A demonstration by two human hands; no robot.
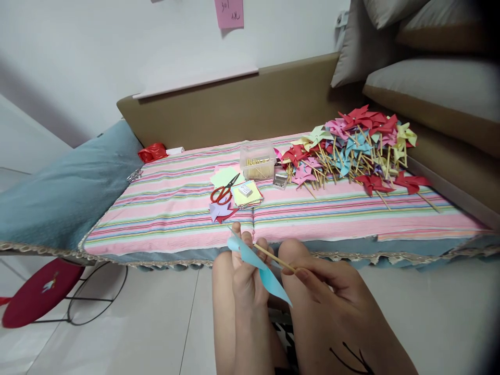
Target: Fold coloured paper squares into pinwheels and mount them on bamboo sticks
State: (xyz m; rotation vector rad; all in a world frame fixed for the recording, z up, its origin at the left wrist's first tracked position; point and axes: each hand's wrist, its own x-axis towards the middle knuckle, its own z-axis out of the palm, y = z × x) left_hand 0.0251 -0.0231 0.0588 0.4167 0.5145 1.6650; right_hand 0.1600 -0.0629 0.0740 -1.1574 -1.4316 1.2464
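Note:
My left hand is closed on a light blue paper pinwheel, held edge-on above my knees. Between the thumb and fingers of my right hand is a thin wooden stick, its far end close to the pinwheel. Whether stick and paper touch is hidden by the left fingers. Just beyond my left hand lie folded purple paper, red-handled scissors and a stack of coloured paper squares with a small white box on top.
A clear plastic box of sticks stands mid-bench beside a small clear case. Finished pinwheels are heaped on the right, near cushions. A red bag lies far left; a red stool stands on the floor.

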